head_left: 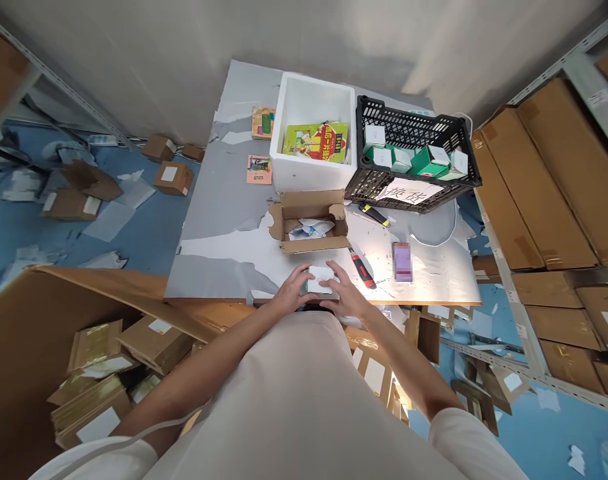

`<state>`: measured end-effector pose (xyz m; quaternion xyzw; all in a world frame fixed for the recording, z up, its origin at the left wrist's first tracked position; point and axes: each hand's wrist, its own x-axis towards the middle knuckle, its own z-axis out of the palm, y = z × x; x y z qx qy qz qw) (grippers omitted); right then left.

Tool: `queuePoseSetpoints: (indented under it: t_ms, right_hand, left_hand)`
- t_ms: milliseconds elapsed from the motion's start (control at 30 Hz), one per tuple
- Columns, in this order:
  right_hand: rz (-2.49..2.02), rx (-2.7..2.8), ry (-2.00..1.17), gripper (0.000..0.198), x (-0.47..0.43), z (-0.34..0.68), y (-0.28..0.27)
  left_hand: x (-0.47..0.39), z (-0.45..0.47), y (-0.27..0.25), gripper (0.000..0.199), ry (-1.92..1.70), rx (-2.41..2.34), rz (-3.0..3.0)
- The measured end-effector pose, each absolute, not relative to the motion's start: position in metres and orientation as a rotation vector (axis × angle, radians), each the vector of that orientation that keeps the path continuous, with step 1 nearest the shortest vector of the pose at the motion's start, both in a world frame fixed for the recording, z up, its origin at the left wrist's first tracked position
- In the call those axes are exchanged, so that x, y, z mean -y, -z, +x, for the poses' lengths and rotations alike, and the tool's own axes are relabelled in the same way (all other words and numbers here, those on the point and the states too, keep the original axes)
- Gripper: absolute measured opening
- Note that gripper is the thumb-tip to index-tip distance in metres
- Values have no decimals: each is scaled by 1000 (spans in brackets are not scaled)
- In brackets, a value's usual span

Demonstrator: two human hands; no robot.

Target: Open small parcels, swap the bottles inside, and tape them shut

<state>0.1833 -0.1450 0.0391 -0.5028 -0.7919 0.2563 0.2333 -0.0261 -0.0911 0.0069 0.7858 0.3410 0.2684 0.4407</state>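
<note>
A small white box with green sides [320, 280] is held at the table's front edge. My left hand [293, 290] grips its left side, and my right hand [347, 292] grips its right side. Just beyond my hands stands an open cardboard box [311, 247] with crumpled paper [311, 229] inside. To the right of my right hand lies a red and black utility knife [363, 269]. A yellow and black cutter [374, 215] rests farther back, below the black crate.
A white foam box [314, 175] holds yellow-green packets. Beside it, a black crate [414, 190] contains several green and white boxes. A purple phone-like item [403, 262] lies on the right. Left of the table, a large carton [14, 353] holds parcels. Shelving with cartons [559, 180] stands right.
</note>
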Motion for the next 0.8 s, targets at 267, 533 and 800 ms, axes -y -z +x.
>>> queuePoseSetpoints:
  t_ms: [267, 533, 800]
  right_hand:
    - [-1448, 2120, -736, 40, 136, 176, -30]
    - [-1476, 2149, -717, 39, 137, 176, -17]
    - [-1455, 2206, -616, 36, 133, 177, -6]
  left_hand:
    - [75, -37, -26, 46, -609, -724, 2068]
    - [44, -42, -35, 23, -843, -1074, 2137]
    - [27, -17, -41, 29, -663, -1291, 2361]
